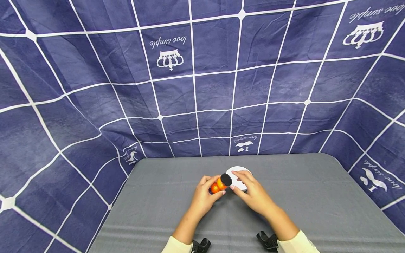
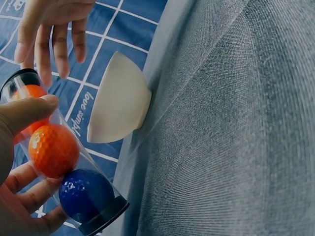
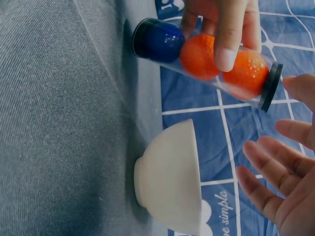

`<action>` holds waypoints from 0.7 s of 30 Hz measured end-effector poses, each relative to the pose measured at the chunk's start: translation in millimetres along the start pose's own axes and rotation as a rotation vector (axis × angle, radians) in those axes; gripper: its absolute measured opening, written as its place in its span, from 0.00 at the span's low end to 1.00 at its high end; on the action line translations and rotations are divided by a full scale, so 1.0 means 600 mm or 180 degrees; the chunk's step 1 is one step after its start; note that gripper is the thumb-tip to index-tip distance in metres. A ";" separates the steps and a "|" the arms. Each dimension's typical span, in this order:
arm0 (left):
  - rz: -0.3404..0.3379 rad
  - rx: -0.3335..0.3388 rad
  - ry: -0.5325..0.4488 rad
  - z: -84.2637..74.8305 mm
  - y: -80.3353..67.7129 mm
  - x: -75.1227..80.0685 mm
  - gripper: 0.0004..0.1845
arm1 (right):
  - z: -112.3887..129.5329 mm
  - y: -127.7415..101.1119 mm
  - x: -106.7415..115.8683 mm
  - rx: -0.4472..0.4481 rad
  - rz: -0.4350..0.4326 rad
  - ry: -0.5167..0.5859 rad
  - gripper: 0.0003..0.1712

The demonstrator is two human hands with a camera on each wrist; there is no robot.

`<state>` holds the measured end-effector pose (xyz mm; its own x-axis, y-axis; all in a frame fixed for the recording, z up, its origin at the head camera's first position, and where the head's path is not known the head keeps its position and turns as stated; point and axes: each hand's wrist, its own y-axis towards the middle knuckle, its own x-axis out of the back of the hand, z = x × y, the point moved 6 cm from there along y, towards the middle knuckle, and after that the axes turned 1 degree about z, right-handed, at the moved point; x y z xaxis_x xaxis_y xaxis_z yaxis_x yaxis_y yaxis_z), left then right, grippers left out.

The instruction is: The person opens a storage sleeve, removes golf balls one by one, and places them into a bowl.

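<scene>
My left hand [image 1: 202, 196] grips a clear tube [image 1: 217, 186] of golf balls, tilted above the table. Inside it, the left wrist view shows two orange balls [image 2: 54, 150] and a blue ball [image 2: 86, 195] at the lower end. Black caps [image 3: 272, 87] close both ends. My right hand [image 1: 254, 193] hovers beside the upper cap with its fingers spread and relaxed, holding nothing. Its thumb tip lies very close to that cap; whether they touch I cannot tell. A white bowl [image 3: 172, 179] stands upright just beyond, partly hidden by the right hand in the head view.
A grey cloth-covered table [image 1: 158, 203] extends under both hands. Blue curtains [image 1: 215, 95] with white grid lines hang behind it and at both sides. Black wrist mounts [image 1: 267, 240] sit at the forearms near the front.
</scene>
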<state>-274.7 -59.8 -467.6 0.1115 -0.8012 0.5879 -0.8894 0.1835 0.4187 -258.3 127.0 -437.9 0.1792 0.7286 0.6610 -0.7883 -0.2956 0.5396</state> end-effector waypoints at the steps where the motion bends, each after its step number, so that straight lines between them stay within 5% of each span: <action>1: 0.0005 -0.0009 0.0014 0.000 -0.001 -0.001 0.28 | 0.001 0.001 -0.001 0.0004 0.0005 0.0015 0.30; 21: 0.0135 -0.0277 0.0249 -0.006 -0.006 -0.013 0.28 | 0.007 -0.004 -0.021 0.0296 0.0034 0.0184 0.27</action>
<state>-270.9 -52.2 -471.1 0.1118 -0.7454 0.6571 -0.8526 0.2678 0.4488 -256.5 115.8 -445.4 0.1347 0.7586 0.6374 -0.7315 -0.3578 0.5804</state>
